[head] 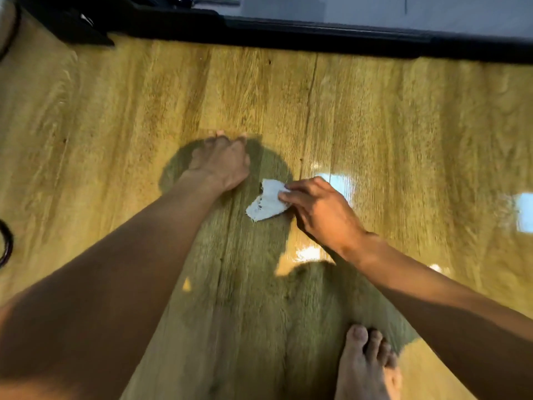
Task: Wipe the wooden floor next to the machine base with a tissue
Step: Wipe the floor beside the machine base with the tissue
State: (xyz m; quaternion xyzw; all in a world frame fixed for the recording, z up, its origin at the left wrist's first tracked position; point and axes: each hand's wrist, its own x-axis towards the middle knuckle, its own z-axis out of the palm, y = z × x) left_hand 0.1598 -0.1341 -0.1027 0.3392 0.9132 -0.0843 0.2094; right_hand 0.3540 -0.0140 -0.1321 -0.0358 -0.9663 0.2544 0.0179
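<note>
My right hand (pixel 317 209) has its fingertips pinched down on one edge of the tissue (pixel 266 202), pressing it flat against the wooden floor (pixel 403 116); I judge that low, dragging hold is there so the sheet can be swept across the boards instead of bunching up. The tissue is a small, crumpled white piece with ragged, torn edges, lying between my two hands and well short of the machine base (pixel 317 33), whose dark, hard-edged strip runs along the top of the view. My left hand (pixel 220 163) sits palm down on the floor just beside the tissue, fingers spread and gripping nothing; I read it as a prop taking my weight while I lean forward. The boards are yellow-brown with a visible grain and straight seams between planks, and the surface is glossy enough to throw back bright patches of light to the right of my wiping hand. My bare foot (pixel 366 368) is planted near the bottom edge, and my shadow darkens the patch being wiped.
</note>
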